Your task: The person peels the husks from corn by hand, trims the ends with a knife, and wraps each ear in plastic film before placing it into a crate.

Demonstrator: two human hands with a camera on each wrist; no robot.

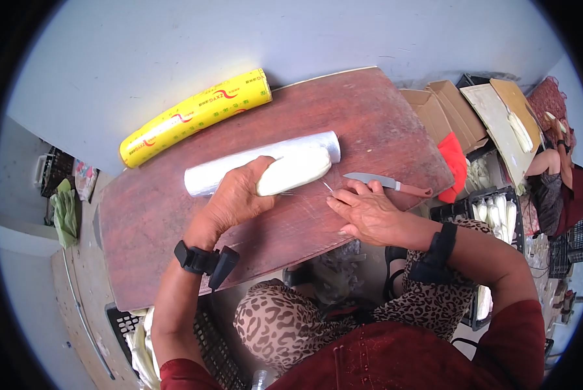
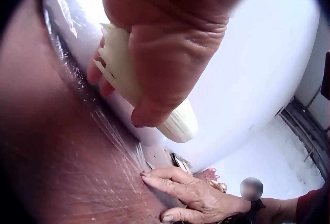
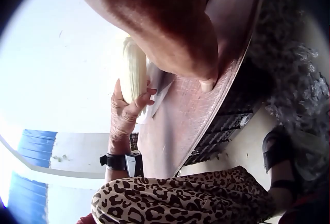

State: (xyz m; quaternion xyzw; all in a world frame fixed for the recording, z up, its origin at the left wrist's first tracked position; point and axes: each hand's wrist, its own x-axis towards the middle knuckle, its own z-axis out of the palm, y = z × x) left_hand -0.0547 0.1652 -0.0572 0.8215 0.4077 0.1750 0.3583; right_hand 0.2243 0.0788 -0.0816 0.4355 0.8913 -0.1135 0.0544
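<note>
In the head view my left hand (image 1: 234, 198) grips a pale ear of corn in its husk (image 1: 298, 170), held tilted over a roll of clear cling film (image 1: 207, 174). Thumb and fingers wrap around the corn's lower part; the left wrist view shows the ragged husk leaves at one end (image 2: 116, 54). My right hand (image 1: 369, 213) rests on the red-brown table (image 1: 161, 240) near its front edge, its fingertips beside thin strands of film. Just beyond these fingers lies a knife (image 1: 372, 177) with a reddish handle.
A long yellow printed roll (image 1: 197, 117) lies along the table's back edge against the wall. To the right stand cardboard boxes (image 1: 428, 110), a red cloth (image 1: 454, 166) and a crate of pale ears (image 1: 499, 214). Another person (image 1: 564, 188) sits at the far right.
</note>
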